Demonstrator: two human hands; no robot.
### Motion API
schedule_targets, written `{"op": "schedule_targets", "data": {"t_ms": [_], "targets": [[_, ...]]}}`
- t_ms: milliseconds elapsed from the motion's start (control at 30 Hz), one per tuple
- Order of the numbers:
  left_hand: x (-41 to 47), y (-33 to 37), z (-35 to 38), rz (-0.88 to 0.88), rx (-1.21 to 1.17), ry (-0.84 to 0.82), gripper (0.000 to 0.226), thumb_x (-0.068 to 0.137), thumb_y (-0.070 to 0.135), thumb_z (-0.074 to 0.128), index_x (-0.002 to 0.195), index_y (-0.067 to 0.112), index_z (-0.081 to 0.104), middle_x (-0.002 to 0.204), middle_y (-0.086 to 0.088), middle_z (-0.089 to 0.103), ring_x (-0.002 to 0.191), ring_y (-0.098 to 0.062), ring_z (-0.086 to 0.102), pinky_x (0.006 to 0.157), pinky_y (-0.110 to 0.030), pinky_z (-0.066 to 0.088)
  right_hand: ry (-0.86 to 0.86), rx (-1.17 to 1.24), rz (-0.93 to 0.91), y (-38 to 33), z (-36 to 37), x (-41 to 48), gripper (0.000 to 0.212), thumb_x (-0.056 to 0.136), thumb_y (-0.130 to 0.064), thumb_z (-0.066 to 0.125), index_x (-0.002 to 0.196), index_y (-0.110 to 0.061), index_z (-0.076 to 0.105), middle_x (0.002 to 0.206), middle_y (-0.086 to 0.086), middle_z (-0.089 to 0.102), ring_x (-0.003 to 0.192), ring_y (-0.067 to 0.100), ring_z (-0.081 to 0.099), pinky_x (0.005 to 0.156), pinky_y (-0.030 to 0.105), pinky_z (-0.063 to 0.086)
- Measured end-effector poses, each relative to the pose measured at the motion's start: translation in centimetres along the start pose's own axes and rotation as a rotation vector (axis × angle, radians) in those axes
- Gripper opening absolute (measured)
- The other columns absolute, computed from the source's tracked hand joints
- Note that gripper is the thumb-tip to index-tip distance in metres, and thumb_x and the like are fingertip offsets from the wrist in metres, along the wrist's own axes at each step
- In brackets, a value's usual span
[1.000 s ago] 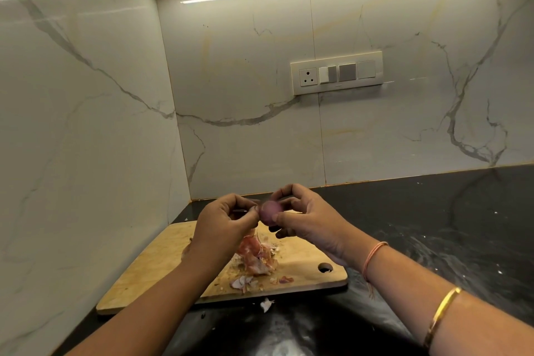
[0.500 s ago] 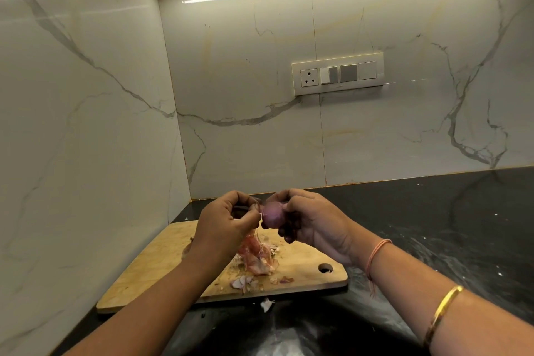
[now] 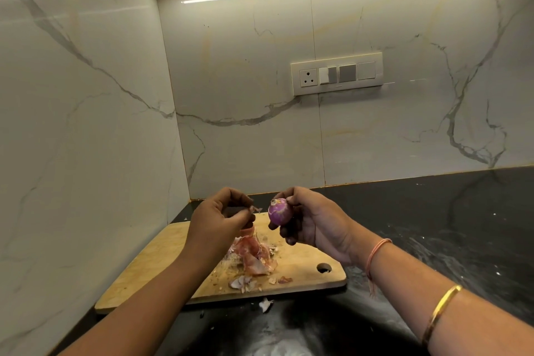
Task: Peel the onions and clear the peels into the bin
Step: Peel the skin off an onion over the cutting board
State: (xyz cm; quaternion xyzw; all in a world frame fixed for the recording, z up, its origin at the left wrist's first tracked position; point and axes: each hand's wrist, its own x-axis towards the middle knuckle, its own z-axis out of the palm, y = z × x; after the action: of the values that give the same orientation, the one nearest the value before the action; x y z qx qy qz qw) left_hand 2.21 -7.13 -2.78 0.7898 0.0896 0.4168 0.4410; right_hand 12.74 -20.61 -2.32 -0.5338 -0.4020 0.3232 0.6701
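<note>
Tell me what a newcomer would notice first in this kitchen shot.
The purple onion, largely peeled, held up in the right hand at centre, draws the eye first. Beside it the left hand pinches a small scrap of skin. Below them a heap of pinkish peels lies on the board, with one stray bit on the dark counter.
</note>
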Motion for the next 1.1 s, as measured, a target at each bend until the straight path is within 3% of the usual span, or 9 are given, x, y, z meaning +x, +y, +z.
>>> {"op": "schedule_targets", "data": {"t_ms": [167, 300, 467, 733, 900, 1100], "targets": [[-0.59, 0.38, 0.2, 0.148, 0.077, -0.114, 0.025, 0.084, 0.003, 0.06, 0.082, 0.027, 0.064, 0.086, 0.005, 0.067, 0.08, -0.01, 0.067, 0.066, -0.02, 0.056, 0.043, 0.023, -0.038, 0.09, -0.18, 0.25, 0.016, 0.095, -0.011, 0.034, 0.1, -0.005, 0.048, 0.083, 0.022, 0.059, 0.057, 0.019, 0.052, 0.053, 0.027, 0.042], [-0.82, 0.78, 0.42, 0.266, 0.133, -0.118, 0.026, 0.079, 0.01, 0.067, 0.085, 0.034, 0.059, 0.088, 0.01, 0.063, 0.084, 0.0, 0.063, 0.066, -0.01, 0.051, 0.036, 0.025, -0.049, 0.12, -0.18, 0.28, 0.019, 0.095, -0.011, 0.033, 0.104, -0.003, 0.048, 0.082, 0.021, 0.06, 0.058, 0.019, 0.052, 0.053, 0.027, 0.041], [-0.55, 0.47, 0.34, 0.268, 0.164, -0.116, 0.027, 0.08, 0.01, 0.066, 0.082, 0.036, 0.057, 0.089, 0.009, 0.061, 0.08, 0.0, 0.061, 0.068, -0.017, 0.054, 0.032, -0.009, -0.051, 0.15, -0.02, 0.32, 0.02, 0.095, -0.013, 0.033, 0.105, -0.003, 0.047, 0.088, 0.024, 0.059, 0.062, 0.019, 0.051, 0.055, 0.028, 0.041], [-0.47, 0.4, 0.43, 0.335, 0.23, -0.16, 0.029, 0.08, 0.006, 0.065, 0.08, 0.033, 0.057, 0.084, 0.012, 0.056, 0.082, 0.003, 0.056, 0.067, -0.007, 0.046, 0.052, -0.099, -0.051, 0.29, 0.02, 0.32, 0.019, 0.096, -0.015, 0.036, 0.103, -0.005, 0.051, 0.089, 0.021, 0.059, 0.065, 0.019, 0.051, 0.056, 0.028, 0.041], [-0.48, 0.13, 0.54, 0.315, 0.3, -0.216, 0.028, 0.086, 0.008, 0.058, 0.082, 0.035, 0.051, 0.085, 0.014, 0.053, 0.081, 0.001, 0.052, 0.068, -0.01, 0.045, 0.056, -0.1, -0.042, 0.28, 0.16, 0.3, 0.018, 0.096, -0.012, 0.036, 0.101, -0.005, 0.052, 0.087, 0.019, 0.058, 0.064, 0.019, 0.05, 0.056, 0.027, 0.041], [-0.56, 0.23, 0.71, 0.183, 0.198, -0.214, 0.016, 0.09, 0.006, 0.05, 0.087, 0.021, 0.053, 0.087, 0.0, 0.057, 0.08, -0.015, 0.056, 0.071, -0.03, 0.052, 0.061, -0.006, -0.061, 0.1, 0.27, 0.33, 0.021, 0.094, -0.006, 0.032, 0.094, -0.007, 0.052, 0.084, 0.018, 0.058, 0.06, 0.02, 0.05, 0.053, 0.027, 0.038]]}}
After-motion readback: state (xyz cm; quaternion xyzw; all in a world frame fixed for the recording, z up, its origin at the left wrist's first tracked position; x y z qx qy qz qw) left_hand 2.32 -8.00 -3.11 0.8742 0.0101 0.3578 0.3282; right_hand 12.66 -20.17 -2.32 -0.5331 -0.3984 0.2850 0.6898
